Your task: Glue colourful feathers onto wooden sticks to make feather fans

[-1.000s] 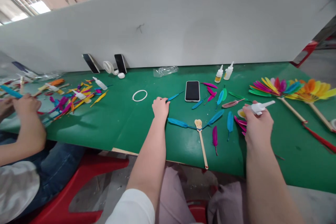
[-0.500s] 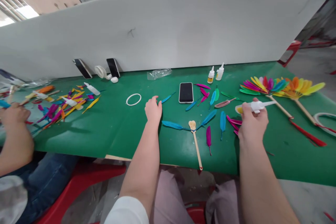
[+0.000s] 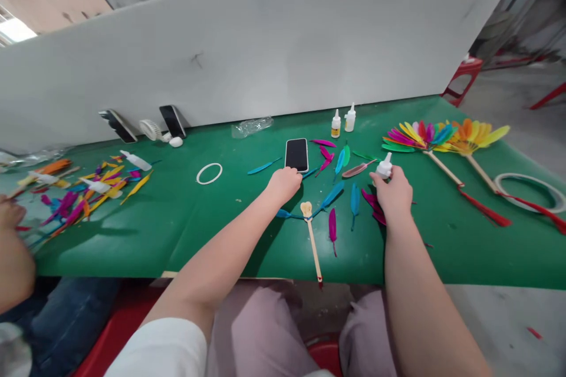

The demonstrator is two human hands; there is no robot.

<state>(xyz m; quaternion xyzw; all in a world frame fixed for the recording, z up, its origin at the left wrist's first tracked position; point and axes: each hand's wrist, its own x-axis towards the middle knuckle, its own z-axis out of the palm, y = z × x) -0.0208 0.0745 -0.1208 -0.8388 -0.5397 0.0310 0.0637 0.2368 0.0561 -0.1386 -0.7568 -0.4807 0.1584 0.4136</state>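
My left hand point(image 3: 285, 186) is closed at the lower edge of the phone point(image 3: 296, 154), with its fingertips on the end of a short blue feather point(image 3: 311, 173). My right hand point(image 3: 395, 191) grips a white glue bottle point(image 3: 384, 166) with its nozzle upward; my fingers hide the bottle's body. Between my hands lies a wooden fan handle point(image 3: 314, 247) with a heart-shaped top, and a blue feather point(image 3: 331, 195) spreads from each side of it. Loose magenta feathers point(image 3: 332, 225) and another blue feather point(image 3: 355, 199) lie close by.
Two glue bottles point(image 3: 336, 123) stand near the grey partition point(image 3: 265, 53). Finished feather fans point(image 3: 427, 136) and a roll of white tape point(image 3: 530, 191) lie at right. At left are a white ring point(image 3: 209, 173), piled feathers point(image 3: 97, 185) and another person's hand point(image 3: 9, 212).
My left hand has moved right, from beside a blue feather to the phone's lower edge. My right hand has turned the glue bottle from sideways to nozzle up and brought it inward. The view has shifted.
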